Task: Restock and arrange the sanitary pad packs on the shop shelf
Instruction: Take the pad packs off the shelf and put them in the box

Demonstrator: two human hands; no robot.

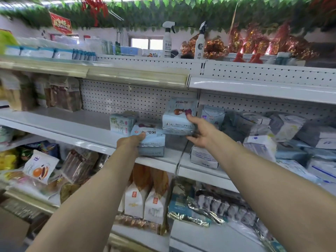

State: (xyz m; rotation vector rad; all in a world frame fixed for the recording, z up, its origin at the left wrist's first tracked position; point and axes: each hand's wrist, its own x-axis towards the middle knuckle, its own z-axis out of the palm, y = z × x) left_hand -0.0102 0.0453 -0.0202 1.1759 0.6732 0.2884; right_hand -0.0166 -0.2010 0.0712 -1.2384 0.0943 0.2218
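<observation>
A blue pad pack [179, 124] is gripped by the right hand [199, 135], thumb on its face and fingers [191, 138] curled beneath, above the shelf [81, 124]. Just left of those fingers, a second pack [152, 142] lying on the shelf is clasped by the left hand [131, 141].

Head-worn wide-angle view, facing forward at shop shelf [94, 131], close, arm's reach

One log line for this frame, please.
left hand: grips front pack on shelf | right hand: holds upright pack beside it | stage: arranging
</observation>
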